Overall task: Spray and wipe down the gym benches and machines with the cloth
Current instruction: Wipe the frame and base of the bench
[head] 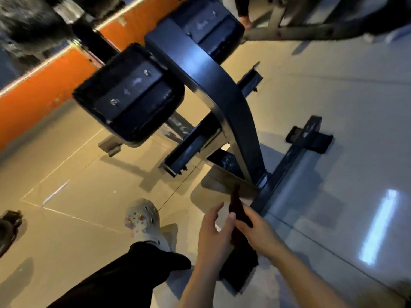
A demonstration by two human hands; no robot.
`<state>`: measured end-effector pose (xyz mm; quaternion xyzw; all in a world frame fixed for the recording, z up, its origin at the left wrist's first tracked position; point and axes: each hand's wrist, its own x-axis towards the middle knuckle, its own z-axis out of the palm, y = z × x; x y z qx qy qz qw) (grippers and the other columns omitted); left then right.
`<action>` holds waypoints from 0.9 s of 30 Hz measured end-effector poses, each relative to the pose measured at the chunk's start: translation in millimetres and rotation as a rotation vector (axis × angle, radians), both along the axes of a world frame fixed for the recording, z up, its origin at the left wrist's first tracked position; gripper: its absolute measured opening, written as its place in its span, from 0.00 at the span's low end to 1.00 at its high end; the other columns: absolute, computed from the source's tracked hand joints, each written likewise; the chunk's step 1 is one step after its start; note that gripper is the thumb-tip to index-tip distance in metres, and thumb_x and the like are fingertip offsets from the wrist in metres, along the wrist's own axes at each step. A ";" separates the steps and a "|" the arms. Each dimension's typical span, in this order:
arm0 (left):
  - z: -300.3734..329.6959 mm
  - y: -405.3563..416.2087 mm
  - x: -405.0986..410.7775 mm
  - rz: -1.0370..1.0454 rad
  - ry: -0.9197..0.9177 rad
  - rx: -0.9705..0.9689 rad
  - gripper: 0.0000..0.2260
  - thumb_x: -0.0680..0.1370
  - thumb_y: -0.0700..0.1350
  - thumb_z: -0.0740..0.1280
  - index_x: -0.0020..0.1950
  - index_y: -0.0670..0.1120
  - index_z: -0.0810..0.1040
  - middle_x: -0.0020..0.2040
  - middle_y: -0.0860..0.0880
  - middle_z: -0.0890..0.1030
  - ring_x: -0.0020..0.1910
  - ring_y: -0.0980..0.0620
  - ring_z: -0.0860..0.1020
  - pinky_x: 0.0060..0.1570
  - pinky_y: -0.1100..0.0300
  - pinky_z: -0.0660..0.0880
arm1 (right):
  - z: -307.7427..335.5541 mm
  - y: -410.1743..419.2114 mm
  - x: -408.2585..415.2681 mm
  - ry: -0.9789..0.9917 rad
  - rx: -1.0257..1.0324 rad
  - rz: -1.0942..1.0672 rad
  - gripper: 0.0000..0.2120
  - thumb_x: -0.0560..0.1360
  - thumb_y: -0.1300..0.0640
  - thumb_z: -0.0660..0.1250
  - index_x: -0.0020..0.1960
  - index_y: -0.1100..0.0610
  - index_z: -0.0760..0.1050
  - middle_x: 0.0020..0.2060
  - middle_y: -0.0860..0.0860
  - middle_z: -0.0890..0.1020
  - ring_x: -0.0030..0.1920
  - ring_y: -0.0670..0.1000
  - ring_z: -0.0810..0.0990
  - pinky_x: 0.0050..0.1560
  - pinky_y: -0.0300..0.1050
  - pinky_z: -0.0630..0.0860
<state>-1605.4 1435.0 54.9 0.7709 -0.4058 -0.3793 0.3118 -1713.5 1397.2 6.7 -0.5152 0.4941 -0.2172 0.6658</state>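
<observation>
A dark cloth (pixel 239 258) hangs between my two hands low in the view, one corner sticking up and the rest drooping below. My right hand (pixel 259 230) pinches its upper part. My left hand (pixel 214 232) lies against the cloth with its fingers mostly straight and its thumb beside the fabric. Ahead stands a dark blue gym machine: a curved steel post (pixel 206 70) carries two black pads, one at the left (pixel 129 94) and one farther back (pixel 211 30). Both pads show pale smears. No spray bottle is in view.
The machine's base bar (pixel 289 161) runs along the pale tiled floor just beyond my hands. My foot in a light clog (pixel 143 221) and a black trouser leg are at lower left. An orange wall band (pixel 44 90) crosses the upper left. Another person's hand (pixel 245 22) shows at the top.
</observation>
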 end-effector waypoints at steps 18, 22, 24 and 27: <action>107.4 44.5 5.9 -0.051 0.079 -0.678 0.08 0.79 0.42 0.67 0.47 0.57 0.76 0.43 0.57 0.79 0.45 0.59 0.78 0.38 0.68 0.75 | 193.5 -17.7 -26.6 0.441 -0.695 0.466 0.14 0.78 0.58 0.66 0.61 0.45 0.72 0.46 0.40 0.77 0.41 0.38 0.75 0.38 0.29 0.70; 109.9 39.3 9.8 0.111 0.117 -0.709 0.09 0.77 0.44 0.69 0.44 0.59 0.76 0.42 0.61 0.79 0.44 0.61 0.77 0.39 0.69 0.72 | 233.1 -24.7 -26.1 0.607 -0.694 0.525 0.07 0.79 0.57 0.65 0.46 0.45 0.71 0.40 0.47 0.80 0.35 0.46 0.81 0.33 0.33 0.77; 100.0 31.2 8.4 0.184 0.152 -0.665 0.07 0.77 0.46 0.68 0.44 0.59 0.77 0.42 0.60 0.79 0.44 0.61 0.77 0.42 0.66 0.72 | 237.2 -30.2 -23.7 0.609 -0.685 0.524 0.08 0.79 0.57 0.65 0.45 0.44 0.70 0.41 0.49 0.81 0.35 0.48 0.82 0.34 0.35 0.79; 73.5 18.7 7.7 0.303 0.166 -0.562 0.04 0.77 0.46 0.69 0.46 0.56 0.79 0.43 0.57 0.80 0.46 0.58 0.77 0.42 0.64 0.71 | 218.1 -38.1 -13.7 0.653 -0.787 0.532 0.07 0.79 0.55 0.65 0.44 0.45 0.71 0.36 0.46 0.79 0.34 0.46 0.80 0.35 0.35 0.75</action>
